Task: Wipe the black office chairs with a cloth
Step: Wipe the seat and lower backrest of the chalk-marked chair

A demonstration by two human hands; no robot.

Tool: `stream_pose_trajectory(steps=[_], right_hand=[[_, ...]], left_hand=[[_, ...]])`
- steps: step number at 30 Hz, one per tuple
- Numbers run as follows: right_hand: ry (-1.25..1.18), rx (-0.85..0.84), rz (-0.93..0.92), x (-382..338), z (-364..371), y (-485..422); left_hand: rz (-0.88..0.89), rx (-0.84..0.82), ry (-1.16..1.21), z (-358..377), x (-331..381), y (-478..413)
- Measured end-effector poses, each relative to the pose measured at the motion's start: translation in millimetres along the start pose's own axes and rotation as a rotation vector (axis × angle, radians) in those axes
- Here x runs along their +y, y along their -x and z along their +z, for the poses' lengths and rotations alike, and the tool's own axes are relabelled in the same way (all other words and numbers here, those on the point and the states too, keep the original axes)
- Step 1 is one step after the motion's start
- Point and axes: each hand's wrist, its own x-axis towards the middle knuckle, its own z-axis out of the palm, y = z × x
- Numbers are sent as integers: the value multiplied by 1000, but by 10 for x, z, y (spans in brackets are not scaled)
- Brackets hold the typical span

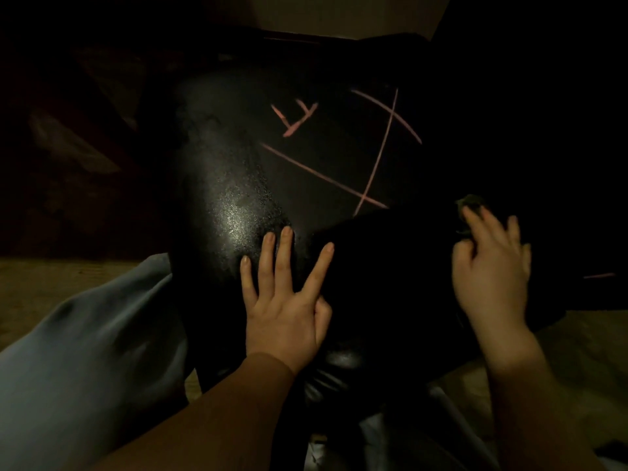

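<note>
One chair (238,185), one cloth (470,202), two hands (285,314) (489,266).

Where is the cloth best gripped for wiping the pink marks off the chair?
Probably by the bunched wad of the cloth, coming from above on the right, where the right hand curls over it. Only a small crumpled lump shows past the fingertips, so no flat edge offers a hold. The left hand rests flat on the chair, below the pink marks.

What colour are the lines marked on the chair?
Pink lines crossing on the black chair; the head view shows them best.
</note>
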Motion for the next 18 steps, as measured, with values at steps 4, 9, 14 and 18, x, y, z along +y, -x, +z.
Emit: stream_pose_trajectory(steps=[4,9,14,18], right_hand=[[-14,4,-58,-198,46,59],[-87,-104,-425,-762,166,337],[-160,-174,-711,-1141,254,676],[-156,-189,-686,-1096,245,654]], left_hand=[[11,-4,-6,11,4,-15],[15,6,-19,23,-15,-13],[-27,50,21,43,-1,-19],[-7,33,9,50,-12,-1]])
